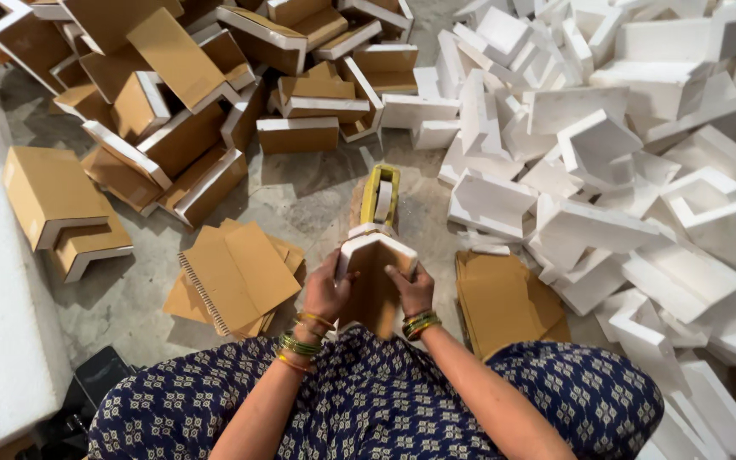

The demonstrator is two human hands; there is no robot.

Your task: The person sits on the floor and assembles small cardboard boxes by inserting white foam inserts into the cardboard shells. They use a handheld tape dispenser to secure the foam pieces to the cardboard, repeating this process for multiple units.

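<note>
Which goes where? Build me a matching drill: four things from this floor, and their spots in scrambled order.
Things:
1. yellow tape dispenser
2. pile of bare white foam corners
3. heap of cardboard-covered corners
4. foam corner with cardboard

Places:
A. upper left of the floor
B. held in the left hand and right hand
C. right side of the floor
D. on the floor just beyond the hands

Pairs: 1-D, 2-C, 3-A, 4-B

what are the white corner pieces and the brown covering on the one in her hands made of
White corner pieces: seemingly foam, matte bright white, thick chunky edges. Brown covering on the held piece between left hand and right hand: likely cardboard, dull tan and flat; loose sheets nearby show a ribbed edge, suggesting corrugated.
</note>
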